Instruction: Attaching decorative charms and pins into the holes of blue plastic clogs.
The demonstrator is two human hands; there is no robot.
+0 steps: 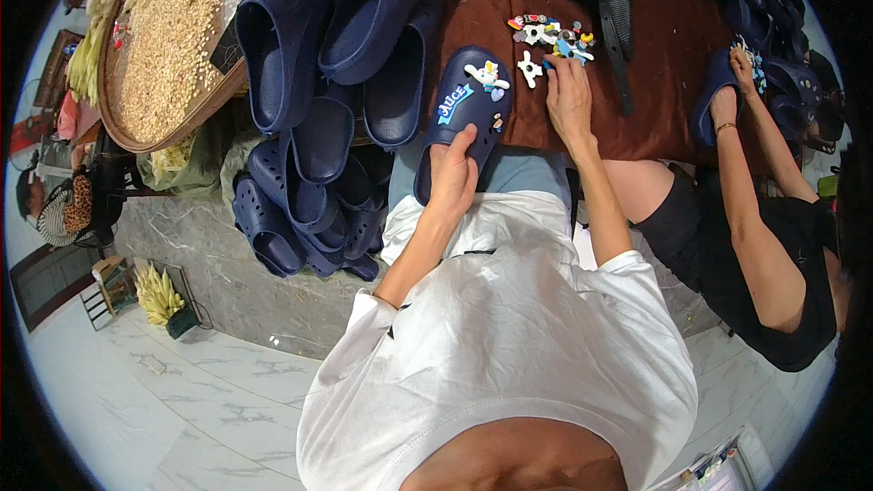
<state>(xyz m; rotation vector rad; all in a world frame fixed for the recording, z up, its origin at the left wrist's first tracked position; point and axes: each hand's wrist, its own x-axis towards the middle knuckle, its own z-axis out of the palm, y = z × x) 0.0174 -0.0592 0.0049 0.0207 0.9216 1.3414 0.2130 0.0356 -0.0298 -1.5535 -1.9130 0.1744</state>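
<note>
While lying toe-up at the near edge of the brown tabletop (655,82), clog (464,118) takes left hand (452,177) clamped round its heel end, thumb up along the sole's side, so long axis of clog runs from that grip away toward the charm pile (552,34). Already carries charms on its upper: a white bunny-like one and a blue lettered strip. Just right of clog, apart from it, rests right hand (568,95), fingers spread flat on the cloth, closed on nothing, fingertips touching the near rim of the charm pile; a white charm (529,67) sits between clog's toe and that hand. Nearer to the loose charms, then, right hand; nearer to clog, left. Left of clog, a heap of plain navy clogs (318,82), and beyond that a wide basket of grain (168,45). Far right of clog, another person's hands (727,95) on a second shoe.
</note>
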